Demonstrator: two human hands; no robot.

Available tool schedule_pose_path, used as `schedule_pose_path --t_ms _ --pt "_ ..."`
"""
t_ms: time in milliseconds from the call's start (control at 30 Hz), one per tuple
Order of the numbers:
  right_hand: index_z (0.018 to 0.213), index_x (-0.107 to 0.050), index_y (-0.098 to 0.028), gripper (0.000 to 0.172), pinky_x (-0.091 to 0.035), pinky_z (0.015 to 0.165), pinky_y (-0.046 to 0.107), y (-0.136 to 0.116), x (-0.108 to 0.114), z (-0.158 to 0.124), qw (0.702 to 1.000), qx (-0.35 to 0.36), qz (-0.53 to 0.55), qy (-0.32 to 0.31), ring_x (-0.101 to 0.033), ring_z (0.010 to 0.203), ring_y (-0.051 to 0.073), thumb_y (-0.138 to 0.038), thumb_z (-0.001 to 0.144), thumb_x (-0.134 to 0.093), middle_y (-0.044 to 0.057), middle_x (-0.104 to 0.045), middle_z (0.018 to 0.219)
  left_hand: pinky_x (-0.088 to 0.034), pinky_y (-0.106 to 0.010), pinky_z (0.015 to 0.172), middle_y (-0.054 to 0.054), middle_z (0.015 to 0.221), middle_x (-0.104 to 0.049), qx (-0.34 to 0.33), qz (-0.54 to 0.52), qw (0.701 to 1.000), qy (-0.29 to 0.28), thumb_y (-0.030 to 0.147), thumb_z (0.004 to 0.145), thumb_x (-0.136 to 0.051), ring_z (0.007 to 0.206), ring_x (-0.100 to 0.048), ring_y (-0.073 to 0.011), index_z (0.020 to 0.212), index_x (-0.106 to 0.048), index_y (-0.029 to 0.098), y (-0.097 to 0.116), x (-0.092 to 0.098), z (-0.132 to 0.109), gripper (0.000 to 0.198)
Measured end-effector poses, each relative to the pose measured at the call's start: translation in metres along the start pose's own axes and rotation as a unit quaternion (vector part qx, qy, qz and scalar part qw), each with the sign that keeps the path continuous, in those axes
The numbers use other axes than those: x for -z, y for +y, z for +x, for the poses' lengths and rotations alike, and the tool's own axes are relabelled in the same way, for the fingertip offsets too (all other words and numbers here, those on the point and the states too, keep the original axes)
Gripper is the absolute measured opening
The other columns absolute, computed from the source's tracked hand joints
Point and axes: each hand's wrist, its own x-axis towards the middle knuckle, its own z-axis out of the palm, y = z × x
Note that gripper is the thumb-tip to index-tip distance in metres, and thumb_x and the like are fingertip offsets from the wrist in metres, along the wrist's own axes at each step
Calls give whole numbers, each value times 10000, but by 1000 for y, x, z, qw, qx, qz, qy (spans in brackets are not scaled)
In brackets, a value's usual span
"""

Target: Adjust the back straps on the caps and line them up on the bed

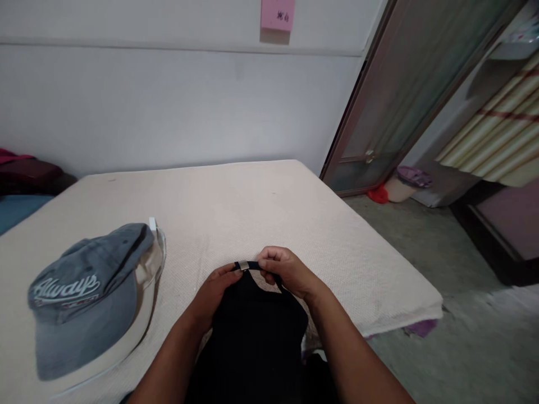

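A black cap (256,331) lies in front of me on the cream mattress (236,213), its back strap with a small metal buckle (243,265) turned away from me. My left hand (214,294) pinches the strap at the buckle. My right hand (284,272) is closed on the strap just right of the buckle. To the left a grey-blue cap (84,297) with "Always" stitched on it rests on top of a cream cap (149,269).
A white wall (168,106) with a pink note (277,14) runs behind the mattress. Dark red and blue bedding (25,185) lies at the far left. A glass door (391,95) and concrete floor (442,314) are on the right, with a pale bin (404,185).
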Motion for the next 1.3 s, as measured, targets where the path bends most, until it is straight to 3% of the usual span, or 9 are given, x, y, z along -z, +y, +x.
schedule_pose_path --t_ms 267,633,1000,1200,1300 --pt "824 -610 -153 162 -296 450 205 2 -3 2 999 -7 33 -8 -431 468 58 -252 727 -693 -31 -540 617 -374 -178 489 -27 663 -674 38 20 998 -36 305 762 -695 494 -544 -79 945 -721 152 -6 2 -1 240" --pt "889 -616 -156 162 -357 497 202 2 -3 0 996 15 78 -38 -488 505 68 -226 760 -685 -16 -582 646 -470 -260 666 -86 770 -725 26 -58 997 -40 225 739 -693 642 -634 -159 940 -732 110 -2 3 -4 235" --pt "859 -604 -157 155 -342 469 197 3 -5 2 997 7 54 -47 -480 493 63 -216 745 -691 -27 -564 640 -477 -256 679 -81 811 -733 19 -75 996 -51 194 740 -692 676 -656 -165 979 -724 145 -6 3 -4 247" --pt "874 -596 -165 171 -340 478 193 2 -5 -1 995 21 78 -54 -481 499 57 -211 745 -698 -31 -562 663 -439 -227 613 -70 764 -712 40 -27 996 -70 260 760 -698 596 -606 -123 1007 -713 141 -8 1 -5 275" --pt "864 -600 -162 151 -337 475 191 -1 -5 -3 994 14 76 -73 -477 494 58 -198 749 -690 -39 -545 632 -419 -216 581 -56 720 -688 48 14 997 -53 274 727 -728 574 -579 -112 945 -723 125 -8 2 -5 264"
